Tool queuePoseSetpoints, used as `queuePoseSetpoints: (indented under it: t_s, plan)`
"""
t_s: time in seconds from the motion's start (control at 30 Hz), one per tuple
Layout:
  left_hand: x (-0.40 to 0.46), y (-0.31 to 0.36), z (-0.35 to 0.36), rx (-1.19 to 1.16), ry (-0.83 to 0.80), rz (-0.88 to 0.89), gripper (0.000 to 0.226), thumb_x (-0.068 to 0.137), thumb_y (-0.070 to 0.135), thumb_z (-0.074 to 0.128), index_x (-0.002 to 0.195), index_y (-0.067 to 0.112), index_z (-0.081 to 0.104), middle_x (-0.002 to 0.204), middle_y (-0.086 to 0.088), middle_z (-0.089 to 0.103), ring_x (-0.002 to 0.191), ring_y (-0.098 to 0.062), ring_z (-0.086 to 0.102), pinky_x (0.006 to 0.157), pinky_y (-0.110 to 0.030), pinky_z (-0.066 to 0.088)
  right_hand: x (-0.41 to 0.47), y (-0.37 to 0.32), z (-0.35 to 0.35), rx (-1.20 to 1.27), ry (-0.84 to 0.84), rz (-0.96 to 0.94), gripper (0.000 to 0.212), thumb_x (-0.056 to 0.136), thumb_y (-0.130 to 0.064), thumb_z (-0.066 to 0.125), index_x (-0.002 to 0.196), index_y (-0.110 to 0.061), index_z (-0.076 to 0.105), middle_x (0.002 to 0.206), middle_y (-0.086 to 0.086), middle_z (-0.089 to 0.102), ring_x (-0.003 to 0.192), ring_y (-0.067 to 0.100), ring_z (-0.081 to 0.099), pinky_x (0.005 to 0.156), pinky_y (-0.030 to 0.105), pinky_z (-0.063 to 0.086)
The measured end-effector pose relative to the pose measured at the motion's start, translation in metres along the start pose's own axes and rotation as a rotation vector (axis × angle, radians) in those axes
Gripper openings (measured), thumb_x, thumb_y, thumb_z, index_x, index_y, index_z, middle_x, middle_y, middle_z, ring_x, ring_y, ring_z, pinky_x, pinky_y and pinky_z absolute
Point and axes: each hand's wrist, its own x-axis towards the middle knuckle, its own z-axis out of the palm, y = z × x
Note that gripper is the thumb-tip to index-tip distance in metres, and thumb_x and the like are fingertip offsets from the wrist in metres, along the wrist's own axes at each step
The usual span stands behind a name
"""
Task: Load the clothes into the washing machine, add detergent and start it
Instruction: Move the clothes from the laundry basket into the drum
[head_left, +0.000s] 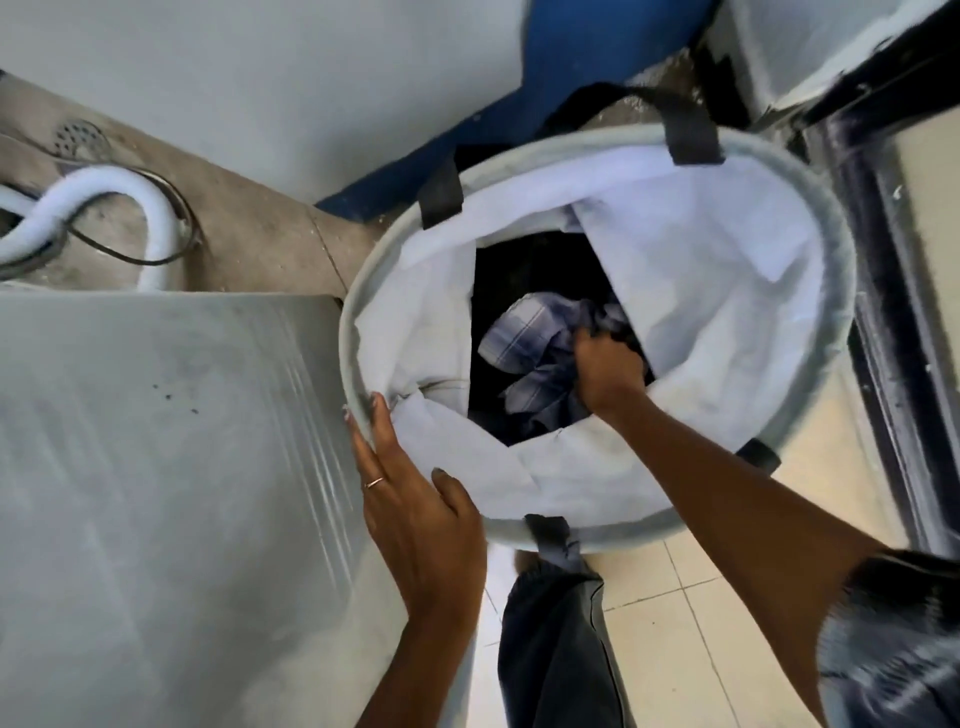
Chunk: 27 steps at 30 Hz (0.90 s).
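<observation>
A round grey laundry basket (826, 291) with a white lining and black strap handles stands on the floor at centre right. Deep inside it lies a blue-and-white plaid garment (524, 332) on darker clothes. My right hand (605, 371) reaches down into the basket and grips the plaid garment with curled fingers. My left hand (415, 499) holds the basket's near left rim, fingers along the outside and thumb on the lining. The grey top of the washing machine (171, 493) fills the lower left, right beside the basket.
A white corrugated hose (156, 218) and a dark cable lie on the concrete behind the machine, near a floor drain (78, 136). A blue wall base runs behind the basket. A black-framed door (893, 322) stands at the right. My trouser leg (556, 649) is below the basket on pale tiles.
</observation>
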Motion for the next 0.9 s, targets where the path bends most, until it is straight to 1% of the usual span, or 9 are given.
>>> queuePoseSetpoints:
  t_s: [0.13, 0.27, 0.43, 0.53, 0.6, 0.7, 0.73, 0.8, 0.9]
  plan:
    - [0.004, 0.03, -0.021, 0.026, -0.059, -0.045, 0.084, 0.083, 0.003, 0.061, 0.151, 0.025, 0.016, 0.161, -0.006, 0.004, 0.14, -0.032, 0.03, 0.103, -0.047, 0.043, -0.053, -0.002, -0.039, 0.25, 0.067, -0.085, 0.047, 0.086, -0.013, 0.057, 0.131, -0.013, 0.045, 0.119, 0.019, 0.061, 0.11, 0.038, 0.058, 0.086, 0.043, 0.048]
    - [0.007, 0.064, -0.048, -0.033, -0.126, -0.092, 0.083, 0.085, 0.008, 0.062, 0.152, 0.028, 0.015, 0.161, -0.003, -0.001, 0.135, -0.031, 0.036, 0.095, -0.041, 0.046, -0.115, 0.0, -0.086, 0.56, 0.143, -0.125, 0.043, 0.085, -0.01, 0.064, 0.127, -0.012, 0.055, 0.115, 0.016, 0.064, 0.105, 0.036, 0.061, 0.08, 0.037, 0.049]
    - [0.01, 0.088, -0.082, -0.063, -0.179, -0.078, 0.083, 0.087, 0.013, 0.063, 0.152, 0.024, 0.014, 0.161, -0.005, 0.001, 0.134, -0.032, 0.038, 0.097, -0.038, 0.043, -0.176, 0.001, -0.144, 0.717, 0.309, -0.214, 0.042, 0.079, 0.0, 0.067, 0.12, -0.009, 0.061, 0.114, 0.012, 0.065, 0.107, 0.033, 0.061, 0.084, 0.037, 0.05]
    - [0.007, 0.087, -0.094, -0.034, -0.254, -0.056, 0.081, 0.085, 0.019, 0.068, 0.151, 0.019, 0.02, 0.159, -0.009, 0.012, 0.129, -0.036, 0.042, 0.097, -0.044, 0.044, -0.204, -0.003, -0.174, 0.658, 0.353, -0.313, 0.05, 0.072, 0.01, 0.065, 0.117, -0.011, 0.062, 0.118, 0.007, 0.062, 0.11, 0.029, 0.059, 0.087, 0.038, 0.051]
    - [0.0, 0.087, -0.1, 0.0, -0.286, -0.073, 0.072, 0.084, 0.024, 0.068, 0.146, 0.013, 0.033, 0.153, -0.012, 0.026, 0.125, -0.034, 0.046, 0.096, -0.041, 0.045, -0.22, -0.007, -0.19, 0.627, 0.406, -0.375, 0.056, 0.066, 0.012, 0.065, 0.117, -0.011, 0.062, 0.12, 0.004, 0.061, 0.111, 0.026, 0.058, 0.089, 0.033, 0.049]
    - [-0.013, 0.087, -0.109, 0.055, -0.301, -0.107, 0.062, 0.081, 0.04, 0.064, 0.134, 0.012, 0.049, 0.135, -0.011, 0.052, 0.116, -0.031, 0.054, 0.089, -0.038, 0.048, -0.245, -0.009, -0.214, 0.699, 0.526, -0.442, 0.049, 0.065, 0.006, 0.058, 0.111, -0.011, 0.065, 0.113, 0.0, 0.063, 0.107, 0.015, 0.058, 0.093, 0.02, 0.044]
    - [-0.017, 0.083, -0.108, -0.011, -0.299, -0.135, 0.064, 0.078, 0.047, 0.062, 0.13, 0.011, 0.051, 0.128, -0.013, 0.056, 0.113, -0.032, 0.055, 0.089, -0.039, 0.05, -0.255, -0.009, -0.22, 0.777, 0.539, -0.444, 0.045, 0.066, 0.003, 0.054, 0.107, -0.013, 0.066, 0.109, -0.001, 0.064, 0.105, 0.011, 0.058, 0.093, 0.018, 0.045]
    - [-0.025, 0.086, -0.108, -0.225, -0.247, -0.23, 0.066, 0.073, 0.049, 0.057, 0.123, 0.007, 0.052, 0.121, -0.018, 0.057, 0.112, -0.035, 0.056, 0.094, -0.041, 0.049, -0.279, -0.01, -0.238, 1.041, 0.451, -0.366, 0.041, 0.061, 0.0, 0.05, 0.091, -0.022, 0.066, 0.098, -0.004, 0.067, 0.096, 0.005, 0.062, 0.085, 0.015, 0.048]
    - [-0.033, 0.109, -0.13, -0.497, -0.151, -0.418, 0.028, 0.092, 0.022, 0.049, 0.113, 0.004, 0.058, 0.117, -0.017, 0.054, 0.104, -0.032, 0.054, 0.089, -0.036, 0.044, -0.303, 0.002, -0.258, 1.526, 0.353, -0.144, 0.033, 0.053, 0.0, 0.04, 0.067, -0.019, 0.063, 0.054, -0.002, 0.062, 0.051, 0.003, 0.058, 0.049, 0.015, 0.045]
